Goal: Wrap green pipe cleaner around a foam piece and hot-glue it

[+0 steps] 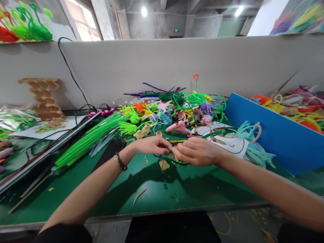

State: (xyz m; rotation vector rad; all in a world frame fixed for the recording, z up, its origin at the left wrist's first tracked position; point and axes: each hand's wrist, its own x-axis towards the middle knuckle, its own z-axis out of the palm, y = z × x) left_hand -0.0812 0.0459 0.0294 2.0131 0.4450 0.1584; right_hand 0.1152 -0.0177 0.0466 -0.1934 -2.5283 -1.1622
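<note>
My left hand (pixel 155 145) and my right hand (pixel 196 150) meet fingertip to fingertip over the middle of the green table. Both have their fingers pinched together; whatever lies between them is too small or hidden to make out. Bits of yellow show just under the right fingers. Below them, dark green pipe cleaners (pixel 174 162) and a tan scrap (pixel 164 164) lie on the tabletop. A pink glue gun (pixel 179 128) rests just beyond my hands, beside a white sheet with black line drawings (pixel 234 145).
Behind sits a heap of colourful pipe-cleaner pieces (pixel 164 109). A bundle of bright green pipe cleaners (pixel 88 143) lies at left, near a black phone-like slab (pixel 108 153) and power strips (pixel 101 112). A blue panel (pixel 273 131) stands at right. Scraps dot the green table (pixel 121 199).
</note>
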